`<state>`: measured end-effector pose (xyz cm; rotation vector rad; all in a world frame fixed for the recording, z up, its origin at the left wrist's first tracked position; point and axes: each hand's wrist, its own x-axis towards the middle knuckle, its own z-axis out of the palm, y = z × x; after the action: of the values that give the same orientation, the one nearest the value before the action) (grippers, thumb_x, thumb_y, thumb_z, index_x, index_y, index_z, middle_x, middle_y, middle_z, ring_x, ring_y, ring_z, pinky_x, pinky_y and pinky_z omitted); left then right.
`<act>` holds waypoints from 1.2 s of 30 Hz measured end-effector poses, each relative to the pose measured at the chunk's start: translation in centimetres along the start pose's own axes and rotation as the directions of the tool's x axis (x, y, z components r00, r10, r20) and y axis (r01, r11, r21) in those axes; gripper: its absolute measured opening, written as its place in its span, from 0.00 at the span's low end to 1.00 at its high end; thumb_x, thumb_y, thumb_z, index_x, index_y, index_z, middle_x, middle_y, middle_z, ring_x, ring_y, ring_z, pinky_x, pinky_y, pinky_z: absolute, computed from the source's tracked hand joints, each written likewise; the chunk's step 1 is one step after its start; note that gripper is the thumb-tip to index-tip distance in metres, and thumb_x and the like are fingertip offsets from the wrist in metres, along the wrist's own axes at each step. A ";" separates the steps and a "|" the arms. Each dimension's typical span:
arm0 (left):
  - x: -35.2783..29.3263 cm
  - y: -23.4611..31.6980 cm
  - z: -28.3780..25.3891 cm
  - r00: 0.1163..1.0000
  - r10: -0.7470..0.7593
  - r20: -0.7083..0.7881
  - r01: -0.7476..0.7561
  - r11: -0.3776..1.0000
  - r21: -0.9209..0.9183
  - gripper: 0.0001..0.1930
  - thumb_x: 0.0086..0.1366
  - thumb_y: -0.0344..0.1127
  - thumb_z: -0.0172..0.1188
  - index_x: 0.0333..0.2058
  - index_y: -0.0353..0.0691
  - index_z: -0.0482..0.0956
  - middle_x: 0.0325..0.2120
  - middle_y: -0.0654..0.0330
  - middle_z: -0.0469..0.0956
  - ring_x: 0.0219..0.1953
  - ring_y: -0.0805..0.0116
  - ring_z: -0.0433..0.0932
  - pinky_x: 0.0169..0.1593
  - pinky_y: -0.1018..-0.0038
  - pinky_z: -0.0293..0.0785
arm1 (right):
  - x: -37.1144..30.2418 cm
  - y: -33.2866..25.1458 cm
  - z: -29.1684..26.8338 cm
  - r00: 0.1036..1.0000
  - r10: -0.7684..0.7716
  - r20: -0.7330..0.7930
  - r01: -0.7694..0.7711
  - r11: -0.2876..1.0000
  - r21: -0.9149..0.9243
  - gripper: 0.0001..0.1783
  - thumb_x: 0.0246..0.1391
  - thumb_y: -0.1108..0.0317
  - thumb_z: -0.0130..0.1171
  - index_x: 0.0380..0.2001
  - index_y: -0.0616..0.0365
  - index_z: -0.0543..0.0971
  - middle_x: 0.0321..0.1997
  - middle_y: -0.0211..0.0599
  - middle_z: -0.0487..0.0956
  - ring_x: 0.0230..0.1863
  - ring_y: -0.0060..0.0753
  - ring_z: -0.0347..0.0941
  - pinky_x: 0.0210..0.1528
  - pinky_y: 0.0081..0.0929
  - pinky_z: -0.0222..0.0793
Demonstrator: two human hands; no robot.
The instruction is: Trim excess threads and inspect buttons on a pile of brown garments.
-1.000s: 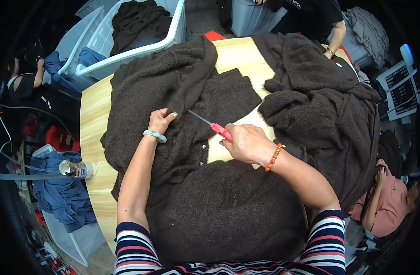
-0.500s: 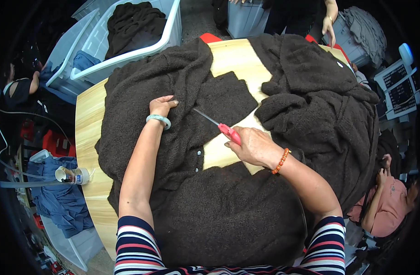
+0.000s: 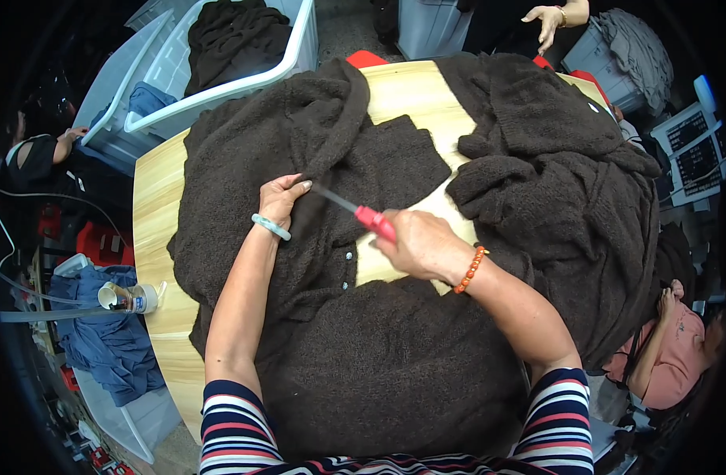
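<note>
A dark brown fuzzy knit garment (image 3: 323, 158) lies spread over a round wooden table (image 3: 153, 206). My left hand (image 3: 282, 198), with a pale green bangle on its wrist, presses down on a fold of the garment. My right hand (image 3: 422, 245), with an orange bead bracelet, grips a red-handled tool (image 3: 363, 212). The tool's thin metal tip points at the knit right beside my left fingers. Small buttons (image 3: 349, 255) show on the garment's edge just below the tool.
More dark brown knitwear (image 3: 553, 182) is heaped on the table's right side. A white plastic bin (image 3: 220, 47) with dark garments stands beyond the table. A cup (image 3: 129, 297) sits at the left edge. Other people are at the left, top right and lower right.
My left hand slid slightly along the fold and the tool's tip came closer to its fingers. The view shifted a little; the garment lies much as before.
</note>
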<state>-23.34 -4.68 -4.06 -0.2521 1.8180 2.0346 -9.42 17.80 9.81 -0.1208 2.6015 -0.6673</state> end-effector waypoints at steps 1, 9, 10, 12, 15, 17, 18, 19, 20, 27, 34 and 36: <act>-0.1 -0.1 -0.2 1.000 0.001 -0.008 -0.001 1.000 0.000 0.09 0.58 0.19 0.62 0.38 0.32 0.80 0.31 0.59 0.82 0.33 0.73 0.79 0.42 0.78 0.77 | -0.1 -0.1 -0.3 0.998 0.063 -0.013 -0.063 0.996 0.061 0.18 0.58 0.56 0.56 0.39 0.63 0.75 0.31 0.52 0.80 0.36 0.55 0.79 0.44 0.46 0.73; -0.6 -0.8 -1.8 0.999 0.046 -0.025 -0.042 0.990 0.132 0.12 0.60 0.28 0.64 0.42 0.31 0.79 0.35 0.58 0.82 0.36 0.73 0.80 0.44 0.78 0.75 | -1.6 -0.3 2.0 0.988 -0.107 0.109 0.106 0.994 0.011 0.20 0.55 0.55 0.58 0.41 0.61 0.77 0.29 0.55 0.80 0.37 0.57 0.78 0.44 0.45 0.72; -1.1 -0.5 -2.0 0.999 0.037 -0.007 -0.035 0.976 0.215 0.15 0.62 0.31 0.64 0.44 0.29 0.78 0.37 0.58 0.82 0.37 0.71 0.80 0.46 0.76 0.75 | -2.1 -1.0 1.5 0.971 -0.157 0.178 0.151 0.987 0.049 0.15 0.56 0.59 0.58 0.36 0.61 0.79 0.31 0.53 0.81 0.38 0.54 0.79 0.46 0.45 0.72; -3.0 -0.2 -3.3 0.990 0.130 0.058 -0.140 0.825 0.548 0.20 0.62 0.37 0.64 0.47 0.27 0.76 0.39 0.55 0.82 0.39 0.66 0.80 0.48 0.73 0.74 | -3.1 -1.0 1.3 0.969 -0.157 0.191 0.140 0.985 0.101 0.16 0.56 0.57 0.59 0.38 0.60 0.78 0.30 0.54 0.80 0.37 0.56 0.79 0.45 0.45 0.72; -9.4 1.6 -2.3 0.926 0.238 0.294 -0.352 0.252 0.902 0.40 0.55 0.49 0.67 0.59 0.29 0.65 0.51 0.41 0.74 0.55 0.46 0.71 0.58 0.61 0.66 | -5.2 1.1 0.0 0.986 -0.018 0.168 0.003 0.996 0.089 0.17 0.57 0.57 0.58 0.40 0.61 0.77 0.28 0.54 0.79 0.35 0.57 0.78 0.43 0.44 0.72; -14.3 3.8 -1.8 0.926 0.188 0.328 -0.309 -0.127 0.943 0.40 0.50 0.42 0.70 0.59 0.32 0.65 0.49 0.44 0.74 0.52 0.52 0.71 0.54 0.60 0.66 | -5.9 2.4 0.2 0.991 0.003 0.132 -0.009 0.999 0.045 0.18 0.57 0.57 0.59 0.41 0.62 0.76 0.29 0.55 0.79 0.36 0.58 0.78 0.43 0.44 0.72; -15.1 3.4 -2.8 0.928 0.185 0.323 -0.303 -0.131 0.944 0.40 0.50 0.42 0.70 0.59 0.32 0.65 0.49 0.44 0.74 0.52 0.52 0.71 0.54 0.60 0.66 | -5.9 2.7 0.6 0.988 0.011 0.151 -0.016 0.999 0.032 0.19 0.56 0.57 0.59 0.41 0.63 0.76 0.30 0.56 0.79 0.38 0.59 0.77 0.44 0.45 0.72; -15.6 3.1 -4.3 0.930 0.186 0.317 -0.286 -0.175 0.942 0.38 0.48 0.38 0.70 0.58 0.34 0.67 0.48 0.46 0.75 0.50 0.53 0.72 0.52 0.60 0.67 | -6.0 2.9 0.9 0.988 0.003 0.152 -0.009 0.999 0.036 0.19 0.56 0.57 0.59 0.41 0.63 0.76 0.30 0.56 0.79 0.38 0.59 0.77 0.44 0.45 0.72; -15.9 3.1 -5.7 0.931 0.191 0.311 -0.269 -0.217 0.938 0.37 0.47 0.34 0.70 0.57 0.36 0.68 0.47 0.49 0.76 0.47 0.54 0.73 0.50 0.60 0.67 | -6.2 3.1 1.3 0.988 0.018 0.153 -0.021 1.000 0.019 0.19 0.56 0.57 0.59 0.41 0.63 0.76 0.31 0.57 0.79 0.38 0.59 0.77 0.44 0.46 0.71; -10.1 17.8 -15.9 0.653 0.756 0.049 -0.456 0.340 0.822 0.22 0.53 0.23 0.55 0.50 0.36 0.76 0.43 0.48 0.80 0.48 0.63 0.78 0.53 0.71 0.72 | -7.6 3.4 1.1 0.995 0.043 0.087 -0.045 0.999 0.024 0.18 0.55 0.57 0.60 0.39 0.62 0.75 0.30 0.55 0.79 0.37 0.59 0.77 0.43 0.46 0.71; -14.6 12.2 -6.0 0.389 0.740 0.549 -0.476 -0.349 0.807 0.25 0.47 0.29 0.66 0.48 0.38 0.75 0.41 0.52 0.75 0.47 0.50 0.72 0.55 0.56 0.66 | -7.9 4.6 1.8 0.992 0.090 0.089 -0.092 0.996 0.018 0.17 0.55 0.58 0.60 0.38 0.61 0.75 0.31 0.56 0.78 0.38 0.58 0.76 0.44 0.46 0.70; -15.3 6.6 -1.9 0.590 0.407 0.697 -0.695 -0.184 0.695 0.22 0.45 0.33 0.69 0.42 0.40 0.77 0.38 0.56 0.77 0.43 0.55 0.74 0.48 0.60 0.70 | -8.1 4.8 1.9 0.988 0.116 0.104 -0.117 0.993 0.006 0.17 0.55 0.58 0.60 0.38 0.62 0.75 0.31 0.57 0.78 0.39 0.59 0.76 0.44 0.46 0.70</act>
<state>-12.42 -9.65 7.65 1.4307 2.8987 0.4699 -1.19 22.73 9.30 0.0005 2.4831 -0.6181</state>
